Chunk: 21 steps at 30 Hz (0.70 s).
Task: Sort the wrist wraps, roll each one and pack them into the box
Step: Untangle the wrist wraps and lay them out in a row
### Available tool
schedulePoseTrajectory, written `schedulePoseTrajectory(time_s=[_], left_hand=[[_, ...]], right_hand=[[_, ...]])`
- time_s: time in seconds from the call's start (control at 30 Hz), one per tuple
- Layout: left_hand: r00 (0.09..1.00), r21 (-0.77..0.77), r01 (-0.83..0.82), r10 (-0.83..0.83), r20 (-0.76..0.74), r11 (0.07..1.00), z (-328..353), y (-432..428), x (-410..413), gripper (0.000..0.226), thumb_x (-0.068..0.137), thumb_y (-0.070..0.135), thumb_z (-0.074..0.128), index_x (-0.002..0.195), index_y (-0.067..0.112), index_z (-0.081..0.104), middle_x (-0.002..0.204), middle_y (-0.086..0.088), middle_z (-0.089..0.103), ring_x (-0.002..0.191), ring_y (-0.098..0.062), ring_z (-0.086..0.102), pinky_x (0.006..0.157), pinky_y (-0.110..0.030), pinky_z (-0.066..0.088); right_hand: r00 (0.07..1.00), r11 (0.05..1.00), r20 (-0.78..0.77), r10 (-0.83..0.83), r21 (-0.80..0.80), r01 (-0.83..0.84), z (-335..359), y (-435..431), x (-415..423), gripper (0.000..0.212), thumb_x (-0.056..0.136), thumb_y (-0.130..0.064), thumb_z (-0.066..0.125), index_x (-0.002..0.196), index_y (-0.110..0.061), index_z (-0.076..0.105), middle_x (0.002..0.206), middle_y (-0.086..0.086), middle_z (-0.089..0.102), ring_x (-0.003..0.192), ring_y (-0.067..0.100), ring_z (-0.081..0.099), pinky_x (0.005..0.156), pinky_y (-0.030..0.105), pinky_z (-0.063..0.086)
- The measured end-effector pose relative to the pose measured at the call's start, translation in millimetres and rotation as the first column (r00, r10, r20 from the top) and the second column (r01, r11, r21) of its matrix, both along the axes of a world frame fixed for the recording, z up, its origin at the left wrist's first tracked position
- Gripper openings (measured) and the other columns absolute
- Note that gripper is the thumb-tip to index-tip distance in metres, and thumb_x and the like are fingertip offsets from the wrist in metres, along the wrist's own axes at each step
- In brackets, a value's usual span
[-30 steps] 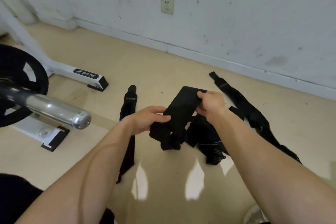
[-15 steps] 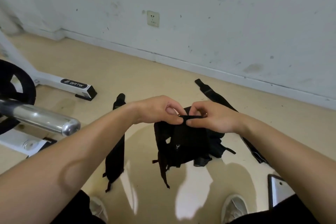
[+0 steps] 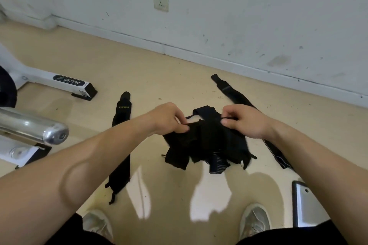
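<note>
— In the head view, where do the wraps sit?

— A tangled bundle of black fabric wrist wraps (image 3: 207,145) is at the centre of the frame, over the beige floor (image 3: 159,69); whether its drooping ends touch the floor cannot be told. One long black wrist wrap with small lettering (image 3: 121,141) lies flat on the floor left of centre. Another long black strap-like wrap (image 3: 233,95) runs from upper right of centre down behind the right forearm.

— And the hands?

— The left hand (image 3: 169,119) pinches the bundle's top left edge between thumb and fingers. The right hand (image 3: 245,121) pinches a thin black loop cord (image 3: 227,118) at the bundle's top right.

— Anything else?

— A chrome barbell end (image 3: 33,127) at middle left, and two pale shoes (image 3: 254,219) along the bottom.
</note>
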<state>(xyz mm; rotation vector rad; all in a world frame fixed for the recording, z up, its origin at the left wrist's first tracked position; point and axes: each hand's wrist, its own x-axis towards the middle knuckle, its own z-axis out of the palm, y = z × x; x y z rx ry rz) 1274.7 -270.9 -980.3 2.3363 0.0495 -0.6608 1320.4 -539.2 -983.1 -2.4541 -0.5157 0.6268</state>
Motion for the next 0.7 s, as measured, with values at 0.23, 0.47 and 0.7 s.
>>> schedulePoseTrajectory(time_s=[0.23, 0.47, 0.7], left_hand=[[0.984, -0.066, -0.176, 0.178, 0.026, 0.982, -19.5, 17.6, 0.5, 0.009, 0.094, 0.023, 0.076, 0.101, 0.019, 0.073, 0.093, -0.002, 0.073, 0.089, -0.021, 0.069, 0.080, -0.029, 0.051], [0.951, -0.110, -0.308, 0.310, -0.001, 0.945, -30.9, 8.8, 6.0, 0.018, 0.106, 0.010, 0.050, 0.111, 0.020, 0.063, 0.099, -0.001, 0.068, 0.103, -0.023, 0.065, 0.089, -0.034, 0.049], [0.816, -0.128, -0.577, 0.567, -0.110, 0.807, -27.2, 8.2, 2.8, 0.019, 0.103, 0.007, 0.047, 0.089, 0.008, 0.061, 0.100, -0.017, 0.064, 0.092, -0.027, 0.060, 0.083, -0.036, 0.046]], right_hand=[[0.964, 0.960, -0.207, -0.168, 0.188, 0.208, -4.1, -23.3, 2.2, 0.027, 0.104, -0.022, 0.053, 0.078, -0.018, 0.051, 0.073, -0.001, 0.048, 0.071, 0.017, 0.043, 0.069, 0.032, 0.036], [0.892, 0.814, -0.385, -0.236, 0.424, 0.398, 4.8, -9.7, -0.6, 0.036, 0.101, -0.022, 0.058, 0.066, -0.022, 0.050, 0.070, 0.002, 0.045, 0.064, 0.016, 0.043, 0.061, 0.029, 0.036], [0.679, 0.473, -0.665, -0.311, 0.511, 0.717, 9.6, -17.1, -7.0, 0.022, 0.057, -0.025, 0.064, 0.073, -0.018, 0.050, 0.075, 0.000, 0.055, 0.066, 0.018, 0.055, 0.062, 0.031, 0.040]])
